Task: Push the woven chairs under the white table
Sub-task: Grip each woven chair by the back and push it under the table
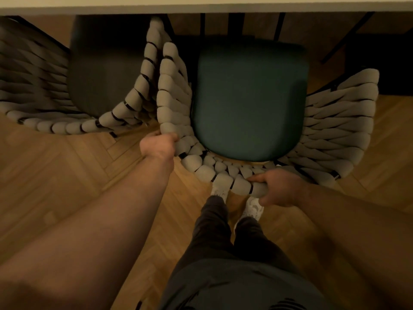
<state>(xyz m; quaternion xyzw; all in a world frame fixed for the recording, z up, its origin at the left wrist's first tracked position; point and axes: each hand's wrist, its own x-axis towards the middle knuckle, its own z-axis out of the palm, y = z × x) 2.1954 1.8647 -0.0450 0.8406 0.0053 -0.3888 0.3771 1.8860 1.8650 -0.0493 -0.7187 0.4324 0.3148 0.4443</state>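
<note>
1. We stand on a wooden herringbone floor [55, 175], which fills most of the view.
2. One white surface [201, 6] runs along the top edge. Several dark slanted struts [280, 25] show in the shadow beneath it.
3. We count two woven chairs. The middle woven chair [330, 135] is directly in front of us, with its back towards us. Its dark green seat cushion [248, 101] shows whole, short of the surface's edge.
4. The left woven chair [131, 101] stands just beside it, with the front of its dark seat [105, 70] reaching up to the surface's edge. The two chairs' woven sides meet, touching or nearly so, so the left one crowds the middle one on that side.
5. Our dark trousers [214, 242] fill the bottom centre, right behind the middle chair's back.
6. We see two hands, both on the middle chair. The left hand [159, 146] curls over the woven rim at the back's left corner and grips it. The right hand [279, 189] wraps round the rim at the back's near edge and holds it firmly.
7. Two pale shoes show just below the chair back, the left shoe [218, 193] and the right shoe [253, 208].
</note>
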